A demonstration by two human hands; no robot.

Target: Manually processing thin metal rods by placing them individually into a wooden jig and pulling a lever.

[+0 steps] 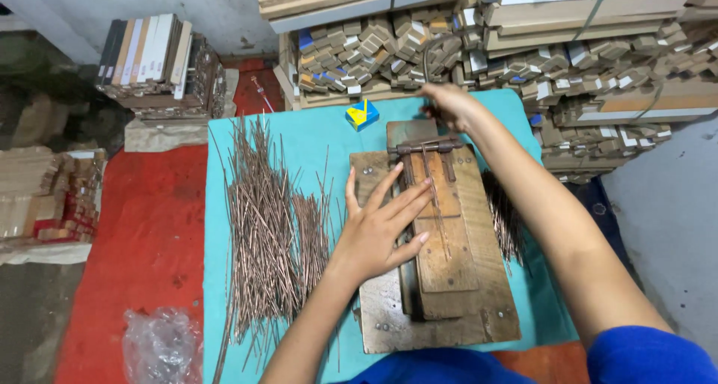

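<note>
Wooden jig board (pixel 479 279) lies flat on teal cloth, worn brown, metal hinge bar (pixel 428 148) across upper end. Few thin copper-coloured rods (pixel 436 204) lie lengthwise on raised centre plank, under hinge bar, side by side.

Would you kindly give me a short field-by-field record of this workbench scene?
Left hand: flat on the wooden jig, fingers pressing thin copper-coloured rods against it.
Right hand: at the jig's far end, gripping a dark lever; the grip itself is blurred.
Loose rods: large pile left of the jig, on the teal cloth.
Small box: blue and yellow, on the cloth behind the jig.
Background: stacked cartons and a red mat.
</note>
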